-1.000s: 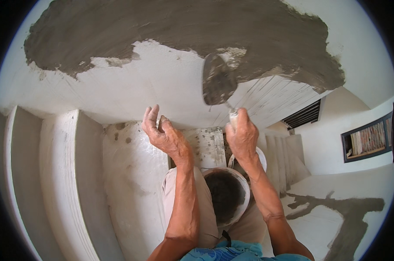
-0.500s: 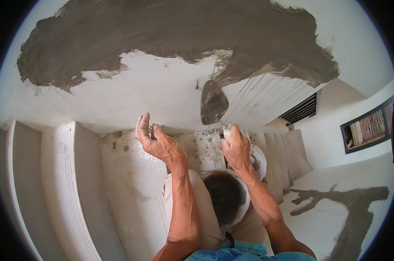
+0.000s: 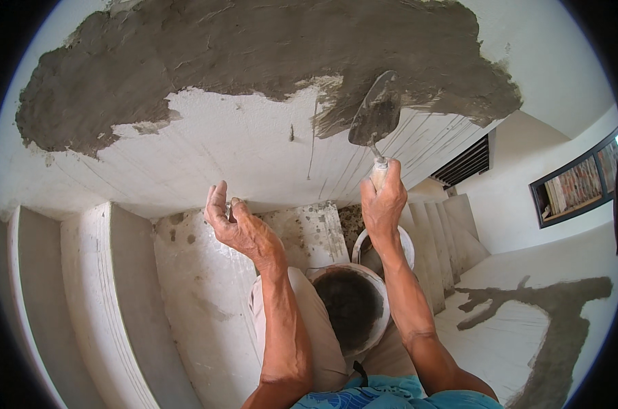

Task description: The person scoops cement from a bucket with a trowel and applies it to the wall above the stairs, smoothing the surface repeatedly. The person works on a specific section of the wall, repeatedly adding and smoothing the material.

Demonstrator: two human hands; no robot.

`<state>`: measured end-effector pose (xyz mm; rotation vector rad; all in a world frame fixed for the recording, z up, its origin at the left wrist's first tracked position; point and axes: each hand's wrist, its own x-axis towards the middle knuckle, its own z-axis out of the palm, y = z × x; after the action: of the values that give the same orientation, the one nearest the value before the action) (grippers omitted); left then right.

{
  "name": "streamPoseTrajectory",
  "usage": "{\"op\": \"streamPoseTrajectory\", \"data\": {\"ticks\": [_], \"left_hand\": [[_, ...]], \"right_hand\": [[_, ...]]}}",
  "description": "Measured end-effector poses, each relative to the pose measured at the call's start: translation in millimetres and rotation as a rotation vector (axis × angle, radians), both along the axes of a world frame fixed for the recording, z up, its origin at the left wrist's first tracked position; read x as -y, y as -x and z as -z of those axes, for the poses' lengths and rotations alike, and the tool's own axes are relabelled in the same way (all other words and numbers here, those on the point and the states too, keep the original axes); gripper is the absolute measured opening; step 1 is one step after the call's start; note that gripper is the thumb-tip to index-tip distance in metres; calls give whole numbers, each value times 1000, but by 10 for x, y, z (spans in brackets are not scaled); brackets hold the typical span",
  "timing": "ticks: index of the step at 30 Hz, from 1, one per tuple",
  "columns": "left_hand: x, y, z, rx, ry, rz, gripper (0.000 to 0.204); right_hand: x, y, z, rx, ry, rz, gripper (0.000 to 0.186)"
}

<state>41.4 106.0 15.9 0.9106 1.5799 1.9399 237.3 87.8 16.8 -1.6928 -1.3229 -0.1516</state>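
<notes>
My right hand (image 3: 384,202) is wrapped around the pale handle of a pointed trowel (image 3: 377,112). The trowel's blade tilts upward, its tip over the lower edge of a broad patch of wet grey mortar (image 3: 254,48) on the white wall (image 3: 234,136). My left hand (image 3: 239,225) is raised near the foot of the wall, its fingers half bent and a gap left between them and the thumb. I cannot make out anything held in it. Between my legs stands a bucket (image 3: 385,320) with dark grey mortar (image 3: 350,307) inside.
A second bucket (image 3: 410,245) stands beyond my right forearm. Pale steps (image 3: 145,286) rise on the left, and more steps (image 3: 435,238) lie at right. The landing (image 3: 193,273) has mortar splashes. A dark vent grille (image 3: 464,162) and a framed window (image 3: 575,187) are at right.
My right hand has moved up and slightly right, carrying the trowel from the bare wall to the mortar's lower edge. My left hand has shifted a little left, staying half bent.
</notes>
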Motion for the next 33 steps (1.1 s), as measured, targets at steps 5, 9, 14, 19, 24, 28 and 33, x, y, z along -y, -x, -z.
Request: {"op": "streamPoseTrajectory", "data": {"ticks": [5, 9, 14, 19, 24, 28, 33], "left_hand": [[-5, 0, 28, -6, -16, 14, 37], [-7, -4, 27, -11, -5, 21, 38], [-7, 5, 42, -37, -6, 22, 38], [6, 2, 12, -6, 13, 46, 45], [4, -3, 17, -27, 17, 67, 46], [2, -12, 62, -46, 19, 59, 46], [20, 8, 43, -80, -3, 74, 46]], "right_hand": [[-6, 75, 75, 136, 112, 7, 30], [198, 138, 203, 221, 127, -169, 30], [185, 53, 28, 115, 82, -98, 30], [-16, -123, -158, 63, 23, 15, 29], [151, -24, 47, 187, 152, -87, 32], [249, -6, 126, 178, 124, -115, 30], [46, -171, -156, 119, 65, 1, 28]]}}
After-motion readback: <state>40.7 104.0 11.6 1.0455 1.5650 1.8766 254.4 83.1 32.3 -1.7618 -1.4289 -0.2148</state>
